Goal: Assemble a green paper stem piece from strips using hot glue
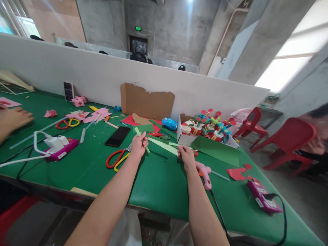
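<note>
Bench, green-topped, read from left to right. Saw a co-worker's hand at the far left, blurred; then a purple power strip with a white plug in it, and beyond it small scissors with red and yellow handles. Next found a black phone lying flat, with larger scissors nearer the front edge, just left of the left hand. Saw that hand closed, with a short pale-green strip gripped crosswise in the fingers, both ends poking out, tilted from far left to near right. Between the hands, found the longer pale-green strip, its long axis running the same way but at a much shallower slant: left end just beside the short strip, right end at the fingertips of the right hand. Judged the right hand nearer to it, with fingers curled and apparently pinched on that end; could not tell whether the thin strip just beyond was caught too. Further right, noted a pink glue gun near the right hand, a white box of colourful figures behind, and red paper scraps.
</note>
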The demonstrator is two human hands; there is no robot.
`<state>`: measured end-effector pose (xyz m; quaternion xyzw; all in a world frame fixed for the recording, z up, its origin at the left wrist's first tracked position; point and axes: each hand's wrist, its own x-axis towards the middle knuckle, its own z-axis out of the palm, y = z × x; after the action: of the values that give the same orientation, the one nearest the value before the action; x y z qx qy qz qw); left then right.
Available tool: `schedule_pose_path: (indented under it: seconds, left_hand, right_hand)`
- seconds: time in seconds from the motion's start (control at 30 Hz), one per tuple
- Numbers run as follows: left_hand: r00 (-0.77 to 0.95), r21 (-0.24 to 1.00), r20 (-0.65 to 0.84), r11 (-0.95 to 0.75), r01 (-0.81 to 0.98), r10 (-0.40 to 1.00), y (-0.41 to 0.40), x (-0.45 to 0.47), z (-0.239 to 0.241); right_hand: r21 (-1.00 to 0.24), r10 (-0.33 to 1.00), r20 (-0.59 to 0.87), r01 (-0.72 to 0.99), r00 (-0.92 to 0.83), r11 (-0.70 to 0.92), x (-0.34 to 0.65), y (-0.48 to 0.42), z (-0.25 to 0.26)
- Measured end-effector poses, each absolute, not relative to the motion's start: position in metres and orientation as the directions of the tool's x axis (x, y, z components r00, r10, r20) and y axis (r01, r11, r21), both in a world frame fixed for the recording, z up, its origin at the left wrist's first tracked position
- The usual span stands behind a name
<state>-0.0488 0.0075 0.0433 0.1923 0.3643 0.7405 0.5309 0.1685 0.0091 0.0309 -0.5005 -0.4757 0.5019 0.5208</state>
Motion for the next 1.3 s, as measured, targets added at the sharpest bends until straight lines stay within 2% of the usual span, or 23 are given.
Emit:
schedule_pose_path:
  seconds: [0.07,0.17,0.33,0.4,0.47,0.67,0.93,1.0,1.07,1.13,1.2,1.3]
  left_hand:
    - [-0.256,0.726,-0.101,-0.105,-0.679,0.961,0.006,-0.051,0.044]
    - [-0.092,0.745,-0.084,0.001,-0.667,0.992,0.002,-0.046,0.042]
    - [0.057,0.873,-0.009,0.036,-0.487,0.998,-0.003,-0.026,0.036]
    - [0.049,0.903,-0.009,0.029,-0.429,0.999,-0.004,-0.021,0.035]
    - [0.024,0.910,-0.010,0.019,-0.415,1.000,-0.002,-0.019,0.034]
    - [-0.185,0.866,-0.042,-0.057,-0.497,0.982,0.008,-0.031,0.029]
    - [-0.307,0.808,-0.092,-0.109,-0.579,0.947,0.016,-0.041,0.026]
    - [-0.338,0.786,-0.125,-0.115,-0.607,0.933,0.017,-0.044,0.028]
    - [-0.335,0.769,-0.142,-0.109,-0.630,0.931,0.018,-0.047,0.029]
    - [-0.332,0.758,-0.149,-0.108,-0.643,0.932,0.018,-0.049,0.030]
    - [-0.330,0.754,-0.156,-0.103,-0.648,0.931,0.018,-0.049,0.031]
    - [-0.316,0.757,-0.163,-0.087,-0.647,0.935,0.016,-0.048,0.031]
  right_hand:
    - [-0.994,0.999,0.000,-0.107,0.032,0.003,0.167,0.008,0.031]
    - [-0.993,0.992,-0.044,-0.107,-0.119,-0.057,0.155,0.002,0.030]
    - [-0.970,0.922,-0.168,-0.108,-0.348,-0.217,0.131,-0.013,0.032]
    - [-0.966,0.892,-0.190,-0.083,-0.410,-0.244,0.126,-0.017,0.033]
    - [-0.978,0.892,-0.168,-0.043,-0.419,-0.204,0.123,-0.020,0.033]
    - [-0.989,0.908,-0.137,0.104,-0.396,-0.104,0.118,-0.028,0.033]
    - [-0.976,0.867,-0.112,0.217,-0.485,-0.004,0.124,-0.073,0.044]
    - [-0.977,0.851,-0.077,0.210,-0.519,0.040,0.132,-0.080,0.048]
    - [-0.975,0.892,0.028,0.186,-0.450,0.124,0.140,-0.078,0.050]
    - [-0.921,0.932,0.159,0.291,-0.326,0.259,0.148,-0.069,0.047]
    - [-0.790,0.931,0.222,0.507,-0.289,0.345,0.151,-0.061,0.039]
    - [-0.570,0.896,0.166,0.701,-0.412,0.428,0.149,-0.065,0.025]
